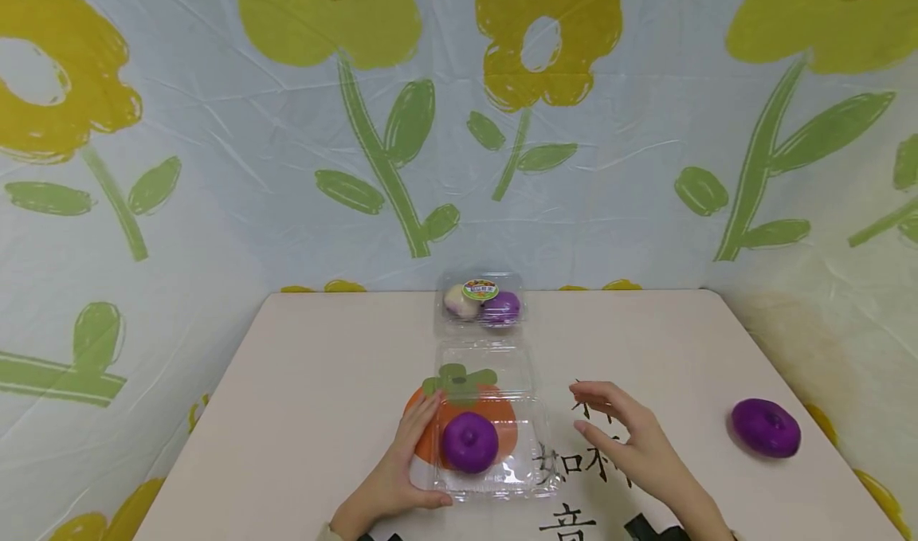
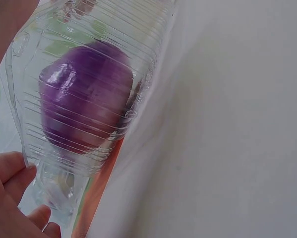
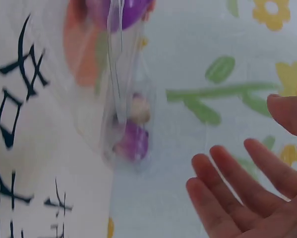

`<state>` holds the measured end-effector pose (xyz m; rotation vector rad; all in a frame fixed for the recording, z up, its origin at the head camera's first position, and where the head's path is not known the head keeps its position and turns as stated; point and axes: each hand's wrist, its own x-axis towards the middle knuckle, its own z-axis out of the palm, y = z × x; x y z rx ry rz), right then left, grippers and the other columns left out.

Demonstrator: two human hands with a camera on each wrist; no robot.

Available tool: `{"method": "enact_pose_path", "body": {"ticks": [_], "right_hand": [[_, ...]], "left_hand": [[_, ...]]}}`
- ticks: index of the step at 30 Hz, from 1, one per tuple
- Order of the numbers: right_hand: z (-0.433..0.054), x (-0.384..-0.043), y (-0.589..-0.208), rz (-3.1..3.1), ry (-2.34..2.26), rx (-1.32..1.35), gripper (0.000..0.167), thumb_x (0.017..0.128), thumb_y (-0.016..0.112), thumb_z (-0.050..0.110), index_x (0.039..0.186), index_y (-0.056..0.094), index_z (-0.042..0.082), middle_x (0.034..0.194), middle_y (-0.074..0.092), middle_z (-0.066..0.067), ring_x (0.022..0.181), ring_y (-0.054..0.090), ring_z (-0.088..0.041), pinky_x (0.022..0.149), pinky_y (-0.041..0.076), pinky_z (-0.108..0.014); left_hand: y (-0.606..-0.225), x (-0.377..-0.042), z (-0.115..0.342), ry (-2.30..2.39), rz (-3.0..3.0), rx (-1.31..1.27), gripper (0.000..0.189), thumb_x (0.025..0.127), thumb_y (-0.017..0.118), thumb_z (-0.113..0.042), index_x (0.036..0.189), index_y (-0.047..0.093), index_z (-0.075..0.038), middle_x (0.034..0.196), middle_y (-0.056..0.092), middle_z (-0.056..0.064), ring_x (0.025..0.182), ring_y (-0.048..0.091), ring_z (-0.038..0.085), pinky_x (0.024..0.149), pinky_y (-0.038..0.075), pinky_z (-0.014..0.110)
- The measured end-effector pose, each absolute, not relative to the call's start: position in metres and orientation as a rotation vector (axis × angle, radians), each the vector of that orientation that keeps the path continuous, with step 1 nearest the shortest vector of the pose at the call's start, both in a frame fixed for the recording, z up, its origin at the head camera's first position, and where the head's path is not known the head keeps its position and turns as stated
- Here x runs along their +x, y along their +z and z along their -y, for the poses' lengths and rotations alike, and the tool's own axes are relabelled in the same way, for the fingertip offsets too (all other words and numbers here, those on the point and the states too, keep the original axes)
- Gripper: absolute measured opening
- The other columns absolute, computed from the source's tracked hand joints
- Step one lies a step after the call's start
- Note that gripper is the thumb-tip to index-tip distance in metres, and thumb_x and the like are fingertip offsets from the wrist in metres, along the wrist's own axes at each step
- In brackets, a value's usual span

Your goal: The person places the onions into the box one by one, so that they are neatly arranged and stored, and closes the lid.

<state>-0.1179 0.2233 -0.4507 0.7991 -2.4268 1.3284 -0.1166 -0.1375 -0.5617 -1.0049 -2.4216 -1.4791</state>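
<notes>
An open clear plastic clamshell box [image 1: 502, 477] lies on the table, its lid [image 1: 495, 366] folded back toward the far side. Inside its left half sits a round purple onion-like vegetable [image 1: 469, 443], which shows through the ribbed plastic in the left wrist view. My left hand [image 1: 402, 461] touches the box's left side, fingers fairly straight along the edge and thumb near the front corner. To the right of the box, my right hand [image 1: 631, 441] is held apart from it, fingers spread and holding nothing. Another purple onion-like vegetable [image 1: 766, 428] lies at the table's right.
Behind the open box stands a closed clear box [image 1: 516, 282] holding a whitish vegetable [image 1: 462, 302] and a purple one [image 1: 502, 308], with a label on its lid. The table [image 1: 330, 366] carries an orange print and black characters. A flowered cloth [image 1: 617, 198] hangs around it.
</notes>
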Motion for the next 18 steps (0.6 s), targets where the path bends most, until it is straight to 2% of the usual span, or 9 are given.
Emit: {"method": "enact_pose_path", "body": {"ticks": [5,9,15,16,18], "right_hand": [[-0.253,-0.122,-0.453,2.257,1.284,0.832,0.044,0.078,0.068,-0.021,0.112,0.068,0.007,0.114,0.068,-0.012,0.110,0.063,-0.011,0.097,0.044,-0.013],[-0.279,-0.123,-0.455,2.183,1.230,0.781,0.044,0.074,0.064,-0.027,0.099,0.071,0.009,0.105,0.069,-0.017,0.105,0.064,-0.011,0.094,0.045,-0.014],[-0.314,-0.118,-0.457,2.201,1.276,0.598,0.031,0.080,0.061,-0.027,0.097,0.071,-0.002,0.105,0.069,-0.018,0.105,0.064,-0.009,0.094,0.045,-0.013],[-0.319,-0.118,-0.458,2.192,1.273,0.572,0.030,0.080,0.061,-0.027,0.097,0.071,-0.004,0.105,0.070,-0.017,0.097,0.064,-0.006,0.088,0.046,-0.010],[-0.330,-0.119,-0.461,2.152,1.259,0.549,0.027,0.080,0.060,-0.027,0.097,0.070,-0.008,0.105,0.070,-0.017,0.095,0.064,-0.004,0.084,0.047,-0.008]], "left_hand": [[-0.562,-0.117,0.138,-1.479,2.424,-1.005,0.121,0.070,0.084,-0.057,0.157,0.020,-0.003,0.162,0.020,0.020,0.147,0.009,0.045,0.108,0.016,0.069],[-0.561,-0.117,0.138,-1.488,2.418,-1.006,0.122,0.068,0.086,-0.054,0.157,0.020,-0.003,0.162,0.020,0.020,0.148,0.009,0.045,0.110,0.016,0.066],[-0.563,-0.116,0.138,-1.486,2.410,-1.011,0.121,0.070,0.085,-0.056,0.157,0.020,-0.002,0.162,0.020,0.020,0.148,0.009,0.045,0.111,0.014,0.064],[-0.563,-0.116,0.138,-1.485,2.409,-1.012,0.121,0.070,0.084,-0.057,0.157,0.020,-0.002,0.162,0.020,0.020,0.148,0.009,0.045,0.112,0.014,0.063],[-0.563,-0.116,0.138,-1.480,2.410,-1.012,0.120,0.071,0.083,-0.058,0.156,0.020,-0.002,0.162,0.020,0.020,0.147,0.009,0.045,0.113,0.013,0.061]]}}
